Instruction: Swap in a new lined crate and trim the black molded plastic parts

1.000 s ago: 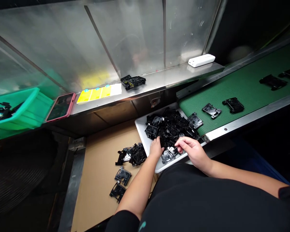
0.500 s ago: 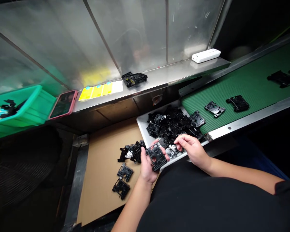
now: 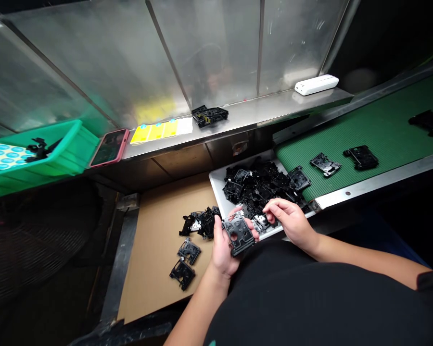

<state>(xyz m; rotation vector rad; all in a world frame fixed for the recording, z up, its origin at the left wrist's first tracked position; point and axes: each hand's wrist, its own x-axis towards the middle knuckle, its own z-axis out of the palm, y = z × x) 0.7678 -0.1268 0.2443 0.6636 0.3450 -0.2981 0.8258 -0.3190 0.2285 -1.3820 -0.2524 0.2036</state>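
Observation:
My left hand point(image 3: 222, 252) is closed around a flat black plastic frame part point(image 3: 243, 235) with round holes and cut-outs, its face turned up towards me. Just to the right, my right hand point(image 3: 292, 223) is held in a pinch with the fingertips together; whether anything tiny is between them cannot be made out. Beyond both hands, a white tray point(image 3: 216, 190) holds a heap of similar black parts point(image 3: 261, 185). Left of my left hand, a smaller pile of black parts point(image 3: 207, 223) and two single ones point(image 3: 189, 251) lie on brown cardboard point(image 3: 153, 250).
A green conveyor belt point(image 3: 332, 137) carrying several black parts runs up to the tray from the right. Along the metal ledge point(image 3: 263, 110) stand a white device point(image 3: 316, 85), more black parts point(image 3: 210, 115), yellow labels point(image 3: 155, 131), a phone point(image 3: 110, 148) and a green bin point(image 3: 67, 154).
The camera view has turned slightly left, so the surroundings sit further right. The part in my left hand is tilted a little differently; my right hand keeps its pinch.

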